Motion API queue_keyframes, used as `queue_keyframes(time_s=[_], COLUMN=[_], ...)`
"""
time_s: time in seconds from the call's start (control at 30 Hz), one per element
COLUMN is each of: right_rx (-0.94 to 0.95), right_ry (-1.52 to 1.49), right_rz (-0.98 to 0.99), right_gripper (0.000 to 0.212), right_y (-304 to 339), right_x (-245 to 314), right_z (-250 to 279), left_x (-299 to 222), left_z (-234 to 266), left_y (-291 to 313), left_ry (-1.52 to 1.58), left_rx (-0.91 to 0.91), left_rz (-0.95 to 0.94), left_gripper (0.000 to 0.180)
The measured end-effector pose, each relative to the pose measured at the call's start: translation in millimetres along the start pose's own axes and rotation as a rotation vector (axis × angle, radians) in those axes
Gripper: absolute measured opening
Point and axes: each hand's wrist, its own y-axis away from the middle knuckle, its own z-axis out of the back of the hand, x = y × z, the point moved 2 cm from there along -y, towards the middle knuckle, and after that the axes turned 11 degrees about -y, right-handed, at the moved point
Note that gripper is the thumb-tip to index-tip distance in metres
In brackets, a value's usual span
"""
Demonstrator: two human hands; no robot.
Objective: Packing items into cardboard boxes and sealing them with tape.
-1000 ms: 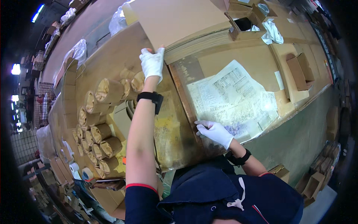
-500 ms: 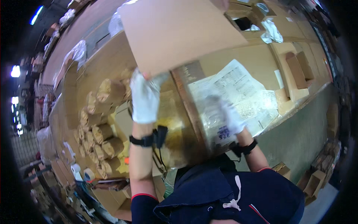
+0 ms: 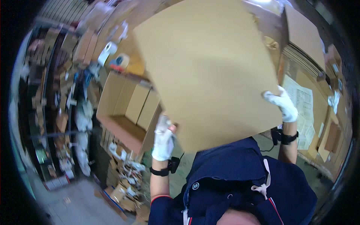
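Note:
A large flat cardboard sheet [image 3: 210, 75] is held up before me and fills the middle of the view. My left hand [image 3: 163, 140], in a white glove with a bare fingertip showing, grips its lower left edge. At the right edge, my gloved right hand [image 3: 284, 104] clasps it with the thumb lying on the near face. The fingers behind the board are hidden. Just left of my left hand stands an open cardboard box [image 3: 119, 132], its inside showing. The sheet covers most of the worktable behind it.
A white roll [image 3: 108, 48] and a tape roll [image 3: 122, 60] rest on the table at upper left. Stacked flat cardboard [image 3: 303, 56] and printed papers [image 3: 300, 108] are at right. Paper scraps [image 3: 127, 172] lie below the box; loaded shelves [image 3: 56, 97] stand far left.
My view has swung left, bringing the open box and shelves into sight. The sheet has come closer. My right hand, over the papers before, now grips the sheet's right edge.

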Motion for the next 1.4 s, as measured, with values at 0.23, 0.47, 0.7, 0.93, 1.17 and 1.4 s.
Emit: queue_keyframes(time_s=[0.23, 0.47, 0.7, 0.93, 1.17, 1.4], right_rx=[0.181, 0.281, 0.184, 0.090, 0.026, -0.113], right_ry=[0.081, 0.136, -0.089, 0.244, 0.090, 0.068], right_rz=[-0.214, -0.455, -0.423, -0.366, -0.124, -0.156], right_gripper=[0.056, 0.054, 0.043, 0.038, 0.035, 0.034], right_y=[-56.3, -25.0, -47.7, -65.3, -91.5, -112.3], right_x=[-74.6, -109.2, -108.3, -115.6, -88.0, -69.5], right_z=[-214.9, -230.6, -183.3, -118.1, -73.2, -60.8], left_x=[-17.2, 10.9, 45.7, 2.5, -127.2, -155.1], left_z=[206.6, 356.0, 342.2, 245.1, 65.1, -38.1], left_y=[95.9, 100.8, 21.0, -52.4, -178.0, -391.3], left_ry=[-0.005, 0.048, -0.193, -1.449, -1.158, -1.428], left_rx=[-0.623, -0.762, -0.635, -0.555, -0.249, -0.083], left_rz=[-0.050, 0.013, 0.088, 0.145, -0.132, -0.539], left_gripper=[0.050, 0.036, 0.043, 0.039, 0.056, 0.055])
